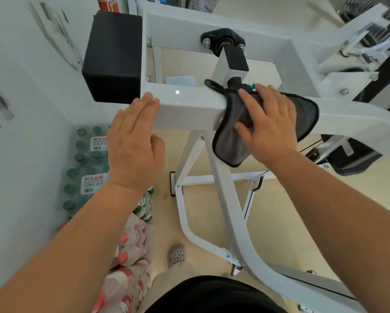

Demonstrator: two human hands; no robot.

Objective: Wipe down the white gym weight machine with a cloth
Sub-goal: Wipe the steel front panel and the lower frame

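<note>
Near crossbar (189,102) of the weight machine runs left to right. Cloth (232,143) is draped over it right of centre and hangs down the near face. Right hand (270,127) lies flat on the cloth, on top of the bar. Left hand (133,141) touches the bar's left end, apart from the cloth. Pad block (113,57) sits at the frame's left end, just beyond the left hand. Pivot bearing (222,40) is on the far bar, behind the cloth. Bottle packs (85,168) are on the floor (279,211) below left, beside the wall (20,86). Shoe (177,255) is on the floor, nearer the camera.
</note>
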